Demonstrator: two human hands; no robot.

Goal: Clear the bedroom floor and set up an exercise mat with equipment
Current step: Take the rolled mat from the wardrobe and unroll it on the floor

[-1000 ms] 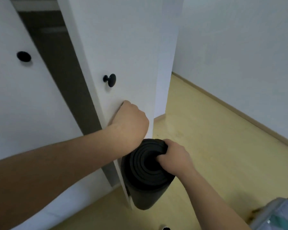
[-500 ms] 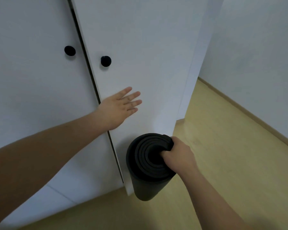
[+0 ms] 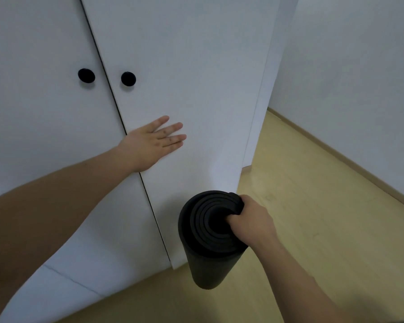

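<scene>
Black foam, rolled into a thick cylinder, is the exercise mat (image 3: 208, 248), and it hangs upright with its spiral end facing up, just in front of the lower corner of the wardrobe's right door (image 3: 184, 66). The person's right hand (image 3: 250, 222) grips it at the top rim: the fingers are curled down into the hollow centre of the roll and pinch several layers of foam against the palm. Whether the lower end of the mat touches the wooden floor (image 3: 324, 229) or hangs just above it, I cannot tell from where I stand.

The left hand (image 3: 149, 145) lies flat against the right door, close to the dark seam where it meets the left door (image 3: 33, 113). Its fingers (image 3: 173, 136) are straight, a little spread, and hold nothing. Higher up, two round black knobs sit either side of the seam, the left knob (image 3: 86, 75) and the right knob (image 3: 128, 78), near each other but apart.

Both doors are white and closed. To the right of the wardrobe a pale wall (image 3: 359, 66) runs along the yellowish floor, with a light skirting board (image 3: 336, 150) at its foot.
</scene>
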